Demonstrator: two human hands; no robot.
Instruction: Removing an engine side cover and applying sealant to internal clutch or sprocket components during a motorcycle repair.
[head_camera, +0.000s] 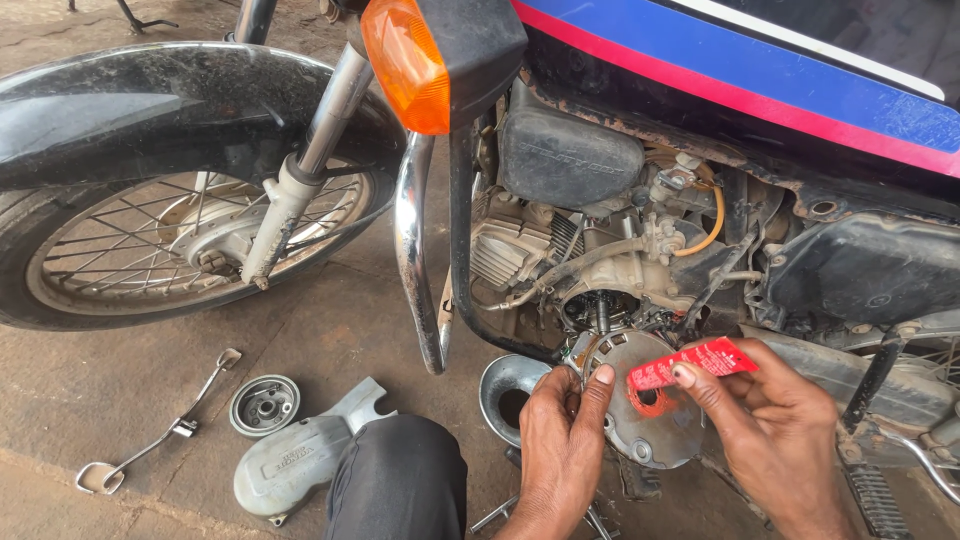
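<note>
Head view: my left hand grips the cover steady so my right hand can squeeze the red tube onto it.

One camera only, worn on my head; it looks down and forward from a low crouch, close to the motorcycle engine; the front wheel fills the upper left, the concrete floor runs below; my knee sits near the bottom edge.
</note>
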